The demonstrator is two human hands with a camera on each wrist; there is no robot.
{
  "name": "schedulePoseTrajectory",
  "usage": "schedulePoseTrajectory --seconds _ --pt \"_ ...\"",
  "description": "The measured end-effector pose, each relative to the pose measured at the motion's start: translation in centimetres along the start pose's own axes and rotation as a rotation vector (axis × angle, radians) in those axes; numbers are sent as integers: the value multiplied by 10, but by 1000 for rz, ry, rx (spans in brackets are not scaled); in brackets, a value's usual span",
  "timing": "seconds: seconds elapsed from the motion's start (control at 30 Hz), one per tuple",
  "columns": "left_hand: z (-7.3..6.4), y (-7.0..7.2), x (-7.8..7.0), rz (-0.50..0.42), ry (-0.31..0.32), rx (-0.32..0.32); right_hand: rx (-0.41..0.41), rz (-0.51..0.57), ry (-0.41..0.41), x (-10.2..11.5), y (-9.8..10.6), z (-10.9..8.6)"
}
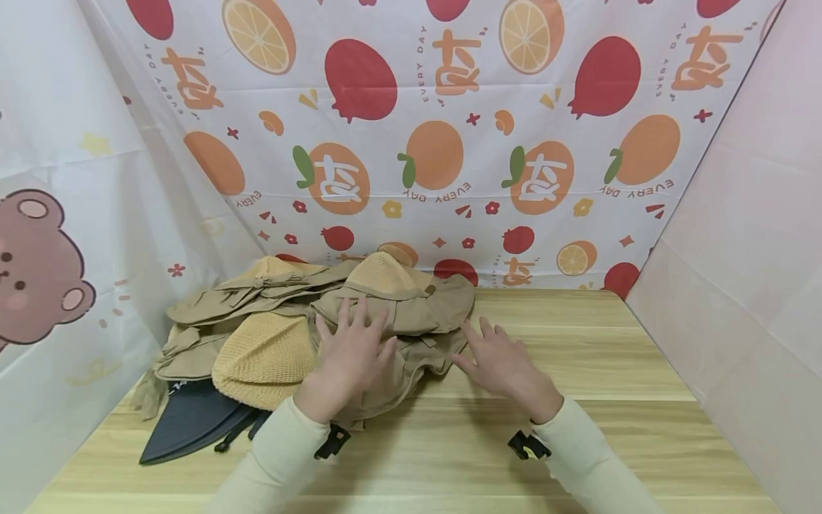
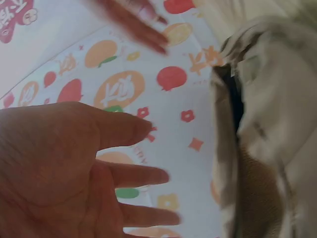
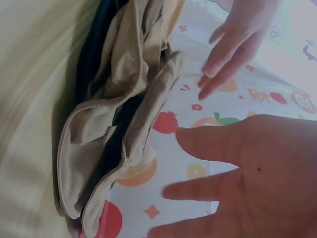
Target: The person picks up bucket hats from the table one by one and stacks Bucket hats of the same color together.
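A heap of sun hats lies on the left half of the table. One hat on top has a straw-coloured woven crown [image 1: 380,276] and a wide khaki brim [image 1: 443,303]. In front of it sits another woven crown [image 1: 265,360], and a khaki hat with a tied band [image 1: 260,291] lies behind. My left hand [image 1: 349,357] hovers over the front of the heap, fingers spread and holding nothing. To the right of the brims is my right hand [image 1: 504,360], fingers extended. Both wrist views show a gap between the hands and the folded khaki brims [image 2: 282,94] [image 3: 119,94].
A dark navy brim [image 1: 193,417] with a cord sticks out under the heap at the front left. The pile rests on a light wood-grain table [image 1: 616,428]. Fruit-printed cloth [image 1: 475,157] hangs behind, with pale cloth walls at both sides.
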State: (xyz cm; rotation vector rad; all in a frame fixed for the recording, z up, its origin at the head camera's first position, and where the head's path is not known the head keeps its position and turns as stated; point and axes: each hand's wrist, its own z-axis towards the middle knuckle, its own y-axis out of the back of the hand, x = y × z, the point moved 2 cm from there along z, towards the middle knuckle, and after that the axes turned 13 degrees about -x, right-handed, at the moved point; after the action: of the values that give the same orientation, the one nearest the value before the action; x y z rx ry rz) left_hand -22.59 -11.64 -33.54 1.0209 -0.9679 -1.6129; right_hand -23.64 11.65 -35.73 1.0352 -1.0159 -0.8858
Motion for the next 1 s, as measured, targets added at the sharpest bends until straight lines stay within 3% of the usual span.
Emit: schedulePoseTrajectory --seconds 0.13,0.3,0.4,0.6,0.8,1.0 --pt "7 13 4 -17 -25 -13 20 -1 36 -2 2 0" --pt "27 23 12 -8 -75 -52 24 13 73 -3 2 0" --pt "44 26 18 0 -71 -2 23 26 93 -3 1 1" --pt "79 30 36 -38 12 164 36 39 85 -2 2 1" --pt "104 30 63 -106 86 216 37 41 83 -3 2 2" --pt "119 22 86 -68 112 287 44 33 77 -5 2 1"
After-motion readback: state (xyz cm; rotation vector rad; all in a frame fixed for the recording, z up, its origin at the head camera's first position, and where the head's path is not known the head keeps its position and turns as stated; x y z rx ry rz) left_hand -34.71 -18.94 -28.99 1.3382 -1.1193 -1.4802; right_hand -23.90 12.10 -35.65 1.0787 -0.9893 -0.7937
